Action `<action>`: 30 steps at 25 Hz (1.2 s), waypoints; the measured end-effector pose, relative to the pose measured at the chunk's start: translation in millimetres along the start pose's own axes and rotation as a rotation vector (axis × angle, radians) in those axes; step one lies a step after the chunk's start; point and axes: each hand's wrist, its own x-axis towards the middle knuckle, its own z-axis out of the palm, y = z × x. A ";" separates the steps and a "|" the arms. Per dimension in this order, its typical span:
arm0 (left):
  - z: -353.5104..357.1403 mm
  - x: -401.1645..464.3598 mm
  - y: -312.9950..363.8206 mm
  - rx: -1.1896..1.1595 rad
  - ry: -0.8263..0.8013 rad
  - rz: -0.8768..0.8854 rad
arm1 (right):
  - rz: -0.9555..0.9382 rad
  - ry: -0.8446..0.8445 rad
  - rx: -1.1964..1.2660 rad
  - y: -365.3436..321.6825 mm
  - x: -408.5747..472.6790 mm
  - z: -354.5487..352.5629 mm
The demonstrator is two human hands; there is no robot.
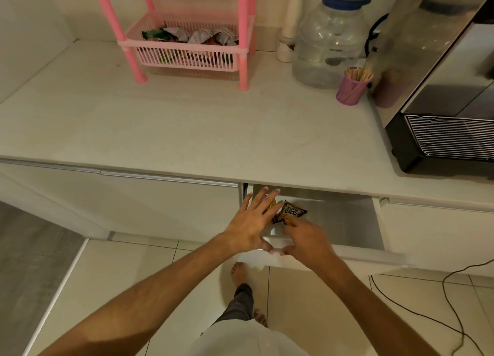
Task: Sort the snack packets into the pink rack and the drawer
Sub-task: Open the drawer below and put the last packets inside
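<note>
The drawer (pixel 344 219) under the counter stands pulled out, its grey floor mostly bare. A dark salted-peanuts packet (pixel 292 211) lies at its left end, pinched at the near corner by my right hand (pixel 307 239). My left hand (pixel 252 222) rests flat with fingers spread over another packet (pixel 270 205), of which only an orange edge shows. The pink rack (pixel 187 32) stands at the back of the counter; its lower basket holds several snack packets (pixel 192 36).
A clear water jug (pixel 326 45) and a purple cup of wooden sticks (pixel 352 87) stand right of the rack. A steel and black coffee machine (pixel 443 93) fills the right end of the counter. A black cable (pixel 451 297) trails across the floor tiles.
</note>
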 end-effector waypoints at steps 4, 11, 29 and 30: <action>-7.0 12.5 -5.5 0.005 -0.002 -0.093 | -0.048 0.095 -0.145 -9.6 -5.0 23.9; -16.2 41.9 -15.8 0.077 -0.022 -0.174 | 0.108 0.101 -0.049 -11.1 15.3 29.9; -11.8 57.2 -50.6 -0.047 -0.047 -0.168 | 0.153 -0.158 -0.001 -12.4 78.6 37.4; -10.8 57.4 -51.4 -0.051 -0.041 -0.162 | 0.153 -0.150 -0.001 -11.1 80.3 37.5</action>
